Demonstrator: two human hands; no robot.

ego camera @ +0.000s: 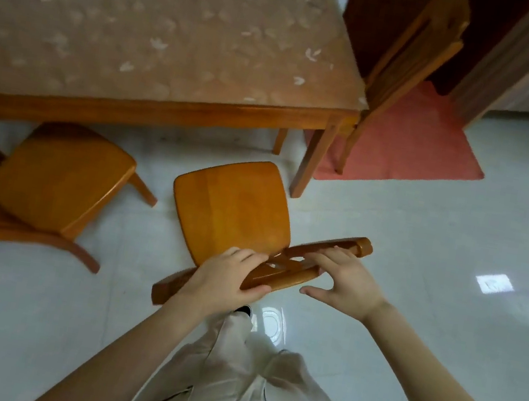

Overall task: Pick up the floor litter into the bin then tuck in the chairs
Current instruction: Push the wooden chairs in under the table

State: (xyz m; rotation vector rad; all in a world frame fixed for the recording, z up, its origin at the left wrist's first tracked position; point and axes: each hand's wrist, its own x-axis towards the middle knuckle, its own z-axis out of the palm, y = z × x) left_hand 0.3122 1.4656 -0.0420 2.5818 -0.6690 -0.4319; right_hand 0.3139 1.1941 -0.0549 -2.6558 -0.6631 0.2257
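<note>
Left hand [230, 273] clamped on top rail of orange wooden chair [232, 210]; right hand [344, 279] rests fingers on same rail, thumb apart. Chair stands w/ seat near wooden table's [153, 106] front-right corner, not tucked under.

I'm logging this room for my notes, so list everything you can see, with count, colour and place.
table: one, wooden with a beige patterned cover, upper left
middle chair: one, orange-brown wood, pulled out from the table, centre
left chair: one, orange-brown wood, angled, seat partly under the table edge
far chair: one, brown wood, at the table's right end
mat: one, pink-red, under the far chair
floor: white glossy tiles, no litter visible
trousers: cream, bottom centre
left hand: gripping the middle chair's backrest
right hand: fingers on the backrest, thumb off
</note>
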